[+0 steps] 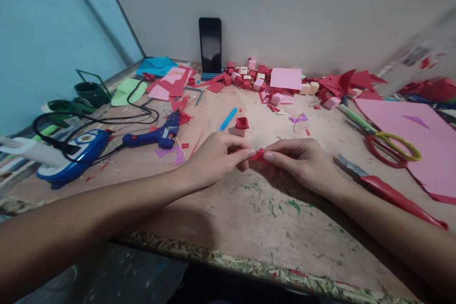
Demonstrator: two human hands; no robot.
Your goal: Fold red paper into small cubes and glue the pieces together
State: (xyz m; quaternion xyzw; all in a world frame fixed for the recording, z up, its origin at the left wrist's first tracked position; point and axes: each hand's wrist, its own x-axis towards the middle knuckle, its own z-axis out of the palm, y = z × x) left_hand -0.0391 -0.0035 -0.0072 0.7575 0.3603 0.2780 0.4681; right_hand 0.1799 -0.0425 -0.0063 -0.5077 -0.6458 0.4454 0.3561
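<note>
Both of my hands meet over the middle of the worn wooden table [249,218]. My left hand [217,156] and my right hand [302,161] each pinch one end of a small red paper piece [257,154] held between the fingertips. Just beyond the hands stands a small red folded paper cube [242,123] beside a light blue stick [228,118].
A blue glue gun [156,137] with a black cable lies at the left near a blue-and-white device [73,154]. Scissors with red and yellow handles [386,145] and a red-handled knife [388,190] lie right, by pink paper [420,142]. Paper cubes, scraps and a propped phone [210,45] line the back wall.
</note>
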